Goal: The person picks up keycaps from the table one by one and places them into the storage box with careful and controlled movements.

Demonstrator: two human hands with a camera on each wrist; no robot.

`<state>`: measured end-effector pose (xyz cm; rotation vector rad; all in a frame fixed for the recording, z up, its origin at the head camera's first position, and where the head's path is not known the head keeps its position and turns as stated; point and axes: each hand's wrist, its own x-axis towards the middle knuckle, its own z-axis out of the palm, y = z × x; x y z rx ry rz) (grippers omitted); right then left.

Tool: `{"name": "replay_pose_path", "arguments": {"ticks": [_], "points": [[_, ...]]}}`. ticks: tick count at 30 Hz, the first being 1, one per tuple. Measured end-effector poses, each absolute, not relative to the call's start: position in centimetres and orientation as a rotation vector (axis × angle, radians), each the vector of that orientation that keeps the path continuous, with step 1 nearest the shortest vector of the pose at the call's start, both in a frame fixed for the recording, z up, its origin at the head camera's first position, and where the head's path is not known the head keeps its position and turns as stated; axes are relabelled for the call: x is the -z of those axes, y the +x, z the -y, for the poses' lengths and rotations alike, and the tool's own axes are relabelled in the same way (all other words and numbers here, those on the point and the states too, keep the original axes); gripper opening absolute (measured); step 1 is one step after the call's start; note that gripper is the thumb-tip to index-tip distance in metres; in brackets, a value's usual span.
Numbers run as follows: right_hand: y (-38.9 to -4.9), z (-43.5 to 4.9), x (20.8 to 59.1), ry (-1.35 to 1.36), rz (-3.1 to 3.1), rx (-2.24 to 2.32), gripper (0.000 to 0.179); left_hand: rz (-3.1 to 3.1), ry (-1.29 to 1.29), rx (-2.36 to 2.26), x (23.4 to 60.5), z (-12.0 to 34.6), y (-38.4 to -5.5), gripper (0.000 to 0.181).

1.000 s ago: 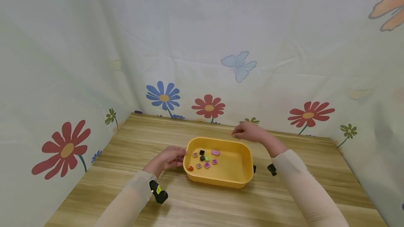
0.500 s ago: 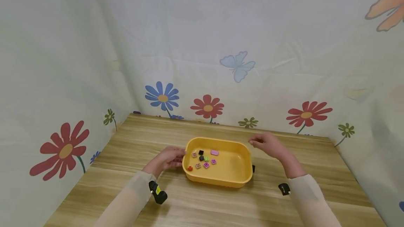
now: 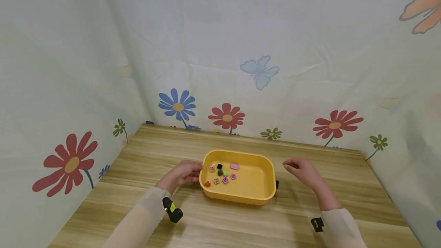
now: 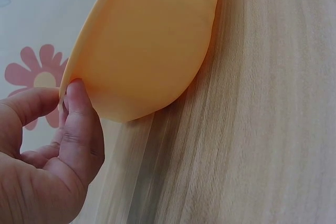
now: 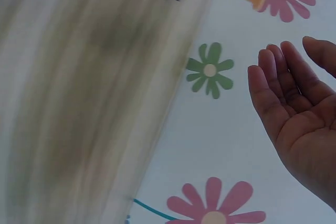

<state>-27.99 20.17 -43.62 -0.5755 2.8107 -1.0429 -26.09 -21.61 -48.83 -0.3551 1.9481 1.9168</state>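
A yellow plastic tub [image 3: 253,186] stands on the wooden table. My left hand [image 3: 184,172] is at its left end; in the left wrist view, thumb and fingers pinch the rim of the tub [image 4: 147,40]. Small toy bricks lie in the left half of the tub: a red piece [image 3: 208,183], a lime green piece [image 3: 225,173], a pink oblong brick [image 3: 234,166], plus several black, tan and magenta ones. Right of the tub, my right hand [image 3: 303,169] hovers apart from it. The right wrist view shows its palm with loosely bent fingers and nothing in them.
Beside the tub's right end sits a small black object [image 3: 277,184], partly hidden by the tub. A flower-printed curtain [image 3: 293,98] closes off the back and sides of the wooden table [image 3: 213,225].
My right hand has drawn back to the right, from behind the tub's far right corner to beyond its right end. The left hand and the bricks have stayed put.
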Motion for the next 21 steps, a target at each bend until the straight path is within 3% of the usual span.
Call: {"name": "replay_pose_path", "arguments": {"ticks": [11, 21], "points": [[-28.1, -20.6, 47.2, -0.64, -2.757, 0.932, 0.049, -1.946, -0.364, -1.917, 48.9, 21.7, -26.2, 0.045], [-28.4, -20.3, 48.9, -0.736, -2.77, 0.822, 0.054, -1.954, -0.376, -1.902, 48.7, 21.6, -26.1, 0.046]]}}
